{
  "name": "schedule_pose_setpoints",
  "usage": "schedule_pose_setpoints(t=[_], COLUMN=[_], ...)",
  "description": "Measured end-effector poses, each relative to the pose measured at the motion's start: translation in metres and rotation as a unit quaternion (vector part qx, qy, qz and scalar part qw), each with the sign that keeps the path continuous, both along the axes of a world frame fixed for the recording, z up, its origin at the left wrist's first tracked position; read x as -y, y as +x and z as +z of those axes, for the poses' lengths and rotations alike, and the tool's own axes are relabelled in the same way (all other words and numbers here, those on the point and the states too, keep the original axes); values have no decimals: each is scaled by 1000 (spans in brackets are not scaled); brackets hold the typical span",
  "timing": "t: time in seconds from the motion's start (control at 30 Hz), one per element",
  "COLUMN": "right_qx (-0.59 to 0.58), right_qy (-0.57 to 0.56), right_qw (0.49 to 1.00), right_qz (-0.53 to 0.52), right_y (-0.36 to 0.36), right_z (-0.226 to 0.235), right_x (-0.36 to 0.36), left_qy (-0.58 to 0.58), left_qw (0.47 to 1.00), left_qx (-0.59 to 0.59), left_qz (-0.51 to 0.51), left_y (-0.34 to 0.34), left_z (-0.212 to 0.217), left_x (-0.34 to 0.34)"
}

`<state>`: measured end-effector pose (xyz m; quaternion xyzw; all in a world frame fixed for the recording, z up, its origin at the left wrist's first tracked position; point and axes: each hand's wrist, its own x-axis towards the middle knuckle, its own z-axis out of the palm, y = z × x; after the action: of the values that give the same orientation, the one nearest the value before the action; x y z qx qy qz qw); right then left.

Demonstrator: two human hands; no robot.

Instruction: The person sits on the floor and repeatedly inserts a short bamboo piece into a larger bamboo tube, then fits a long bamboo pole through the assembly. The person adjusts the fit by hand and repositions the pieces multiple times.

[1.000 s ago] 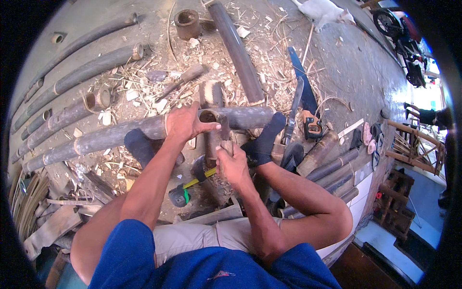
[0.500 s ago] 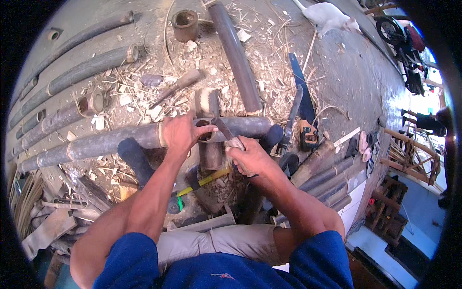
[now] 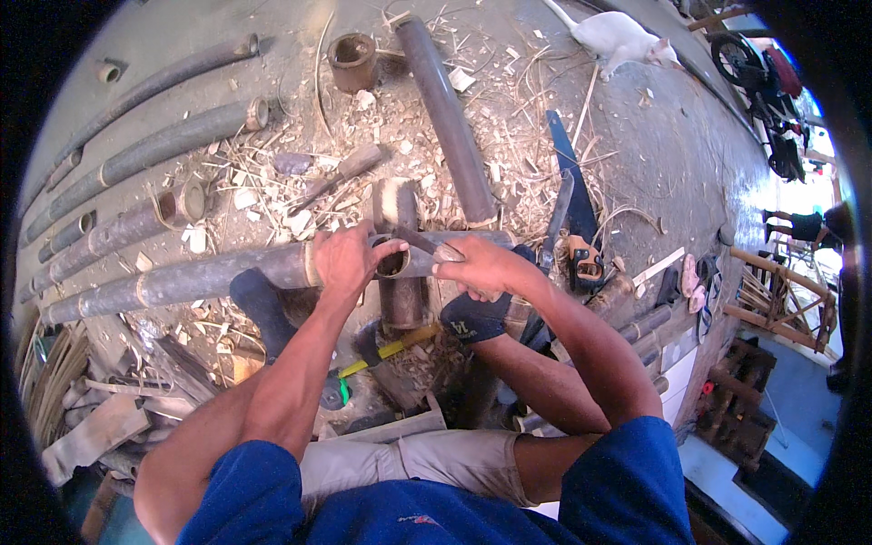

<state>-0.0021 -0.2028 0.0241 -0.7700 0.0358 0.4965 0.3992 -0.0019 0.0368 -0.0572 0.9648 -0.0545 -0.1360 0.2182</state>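
Observation:
A long bamboo pole [image 3: 227, 275] lies crosswise in front of me with a hole [image 3: 394, 263] cut in its wall. My left hand [image 3: 347, 261] is closed over the pole just left of this hole, its thumb stretched to the rim. In my right hand [image 3: 486, 269] is a knife, gripped by its handle. The knife blade [image 3: 416, 240] slants leftward over the hole's far edge. A shorter bamboo piece [image 3: 402, 304] crosses under the pole. My socked feet [image 3: 477, 318] stand close to the pole on both sides.
Beyond lie a chisel-like tool [image 3: 341, 177], a handsaw [image 3: 572, 186] and a bamboo tube [image 3: 443, 118] among wood chips. More bamboo poles [image 3: 182, 145] lie left. A yellow strip [image 3: 391, 347] rests near my legs. A white cat [image 3: 622, 41] and a motorcycle [image 3: 763, 91] are at the far right.
My right hand has moved slightly up and right, and the knife blade lies flatter. My right forearm has swung outward, uncovering the socked foot. The left hand keeps its place on the pole.

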Motion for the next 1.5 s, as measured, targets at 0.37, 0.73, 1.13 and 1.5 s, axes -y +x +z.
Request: schedule_pose_setpoints(t=[0.37,0.73,1.13,1.5], right_qx=[120,38,-15,-99], right_qy=[-62,171,223,374], right_qw=[984,945,840,503], right_qz=[113,-274,-494,-773], right_y=[-5,-126,-109,-22], right_z=[-35,-51,-25,-38], right_x=[-6,-102,-163,-215], left_qy=[-5,-15,-56,-110], left_qw=[996,958,959,987], left_qx=[-59,-35,35,61], left_qz=[-61,-284,-275,-101], left_y=[5,8,3,-8], left_z=[7,-6,-13,-55], left_x=[-10,-56,-60,-52])
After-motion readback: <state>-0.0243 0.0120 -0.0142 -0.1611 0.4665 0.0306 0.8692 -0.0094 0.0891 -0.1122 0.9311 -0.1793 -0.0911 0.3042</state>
